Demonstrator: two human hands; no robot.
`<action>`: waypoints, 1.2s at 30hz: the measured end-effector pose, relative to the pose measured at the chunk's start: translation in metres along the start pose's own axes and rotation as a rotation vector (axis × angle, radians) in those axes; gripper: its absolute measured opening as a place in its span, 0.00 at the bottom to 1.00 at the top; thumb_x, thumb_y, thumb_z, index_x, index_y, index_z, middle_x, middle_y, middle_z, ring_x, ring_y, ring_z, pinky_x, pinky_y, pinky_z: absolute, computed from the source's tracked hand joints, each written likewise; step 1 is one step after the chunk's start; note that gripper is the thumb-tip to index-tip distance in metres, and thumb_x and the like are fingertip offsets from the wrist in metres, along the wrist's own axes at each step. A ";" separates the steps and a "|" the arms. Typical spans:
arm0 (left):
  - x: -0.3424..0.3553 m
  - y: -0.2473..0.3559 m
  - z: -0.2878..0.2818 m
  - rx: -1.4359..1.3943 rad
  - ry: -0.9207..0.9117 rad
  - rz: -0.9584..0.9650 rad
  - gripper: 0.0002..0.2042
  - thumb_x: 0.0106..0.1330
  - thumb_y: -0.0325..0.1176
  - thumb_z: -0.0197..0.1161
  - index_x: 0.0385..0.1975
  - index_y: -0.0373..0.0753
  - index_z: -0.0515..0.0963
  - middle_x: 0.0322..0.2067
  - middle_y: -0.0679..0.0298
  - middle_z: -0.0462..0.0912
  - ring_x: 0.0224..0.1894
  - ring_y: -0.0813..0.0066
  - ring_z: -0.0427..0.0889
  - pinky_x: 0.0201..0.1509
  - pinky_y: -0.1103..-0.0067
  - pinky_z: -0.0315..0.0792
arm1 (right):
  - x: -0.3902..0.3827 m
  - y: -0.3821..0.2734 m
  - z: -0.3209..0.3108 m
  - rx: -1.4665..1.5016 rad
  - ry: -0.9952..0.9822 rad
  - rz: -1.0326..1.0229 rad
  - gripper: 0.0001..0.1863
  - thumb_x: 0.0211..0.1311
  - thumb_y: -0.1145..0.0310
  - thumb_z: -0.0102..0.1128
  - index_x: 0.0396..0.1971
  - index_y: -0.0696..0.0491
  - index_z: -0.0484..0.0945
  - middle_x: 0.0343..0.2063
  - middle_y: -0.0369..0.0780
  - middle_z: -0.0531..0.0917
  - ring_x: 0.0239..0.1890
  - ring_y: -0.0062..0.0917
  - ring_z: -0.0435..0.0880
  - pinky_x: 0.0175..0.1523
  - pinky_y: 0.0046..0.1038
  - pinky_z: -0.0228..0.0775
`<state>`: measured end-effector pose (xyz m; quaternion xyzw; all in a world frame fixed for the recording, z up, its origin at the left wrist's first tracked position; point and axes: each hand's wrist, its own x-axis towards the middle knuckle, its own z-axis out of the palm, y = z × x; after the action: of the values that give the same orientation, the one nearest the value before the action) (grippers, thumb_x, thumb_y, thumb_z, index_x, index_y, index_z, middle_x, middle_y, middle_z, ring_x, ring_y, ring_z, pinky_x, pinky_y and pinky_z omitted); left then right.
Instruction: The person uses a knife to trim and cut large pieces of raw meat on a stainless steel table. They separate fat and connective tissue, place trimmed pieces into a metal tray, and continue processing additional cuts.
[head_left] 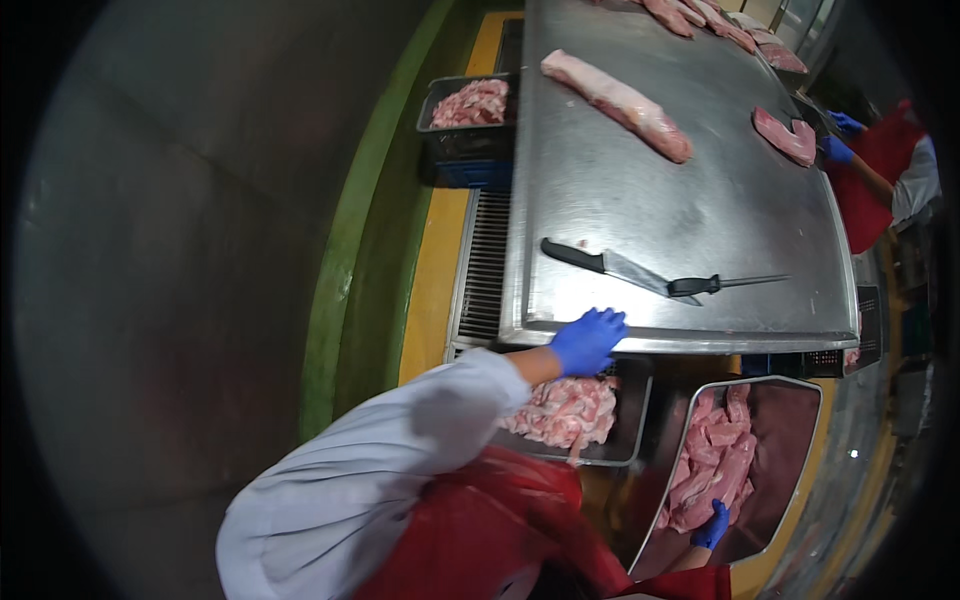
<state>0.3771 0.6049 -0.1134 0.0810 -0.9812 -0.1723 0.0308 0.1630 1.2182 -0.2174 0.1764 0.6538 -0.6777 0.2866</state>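
Observation:
My left hand (pixel 588 342), in a blue glove, rests on the near rim of the steel table (pixel 690 240). It holds nothing, and its fingers lie stretched over the edge. Lower right, my gloved right hand (pixel 711 526) reaches into a metal-rimmed bin (pixel 786 470) and grips the near end of a long piece of meat (pixel 728 475); part of its fingers is hidden. More pink pieces lie around it. Beyond my left hand a black-handled knife (pixel 573 254) lies on the table, with a sharpening steel (pixel 697 287) across its blade tip.
A long meat cut (pixel 620 102) lies farther up the table. At the right, a co-worker in a red apron (pixel 862 200) handles a curved cut (pixel 785 136). A tray of trimmings (pixel 567 412) sits below my left arm; another tub (pixel 467 107) stands left of the table.

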 end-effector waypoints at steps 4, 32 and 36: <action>-0.034 -0.015 0.013 -0.445 0.236 0.191 0.26 0.59 0.46 0.67 0.52 0.34 0.72 0.54 0.51 0.73 0.54 0.50 0.72 0.59 0.59 0.68 | -0.152 -0.019 0.161 0.221 -0.107 0.047 0.31 0.58 0.62 0.61 0.63 0.55 0.69 0.55 0.45 0.77 0.58 0.39 0.76 0.66 0.43 0.67; -0.325 -0.282 -0.151 -2.138 0.331 -0.600 0.35 0.64 0.29 0.65 0.70 0.35 0.57 0.62 0.53 0.72 0.64 0.52 0.73 0.69 0.55 0.68 | -0.102 0.048 0.764 -1.253 0.334 -0.716 0.18 0.61 0.55 0.60 0.46 0.49 0.83 0.63 0.58 0.62 0.59 0.52 0.74 0.60 0.44 0.71; -0.266 -0.286 -0.146 -2.131 0.083 -0.706 0.33 0.63 0.29 0.66 0.68 0.36 0.61 0.60 0.53 0.75 0.61 0.52 0.76 0.68 0.56 0.69 | -0.096 0.041 0.730 -1.018 0.410 -0.642 0.37 0.52 0.70 0.61 0.67 0.40 0.67 0.68 0.57 0.52 0.62 0.54 0.71 0.62 0.45 0.70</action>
<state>0.6948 0.3358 -0.0832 0.2925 -0.2536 -0.9196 0.0665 0.3618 0.5133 -0.1297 -0.0606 0.9561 -0.2864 -0.0142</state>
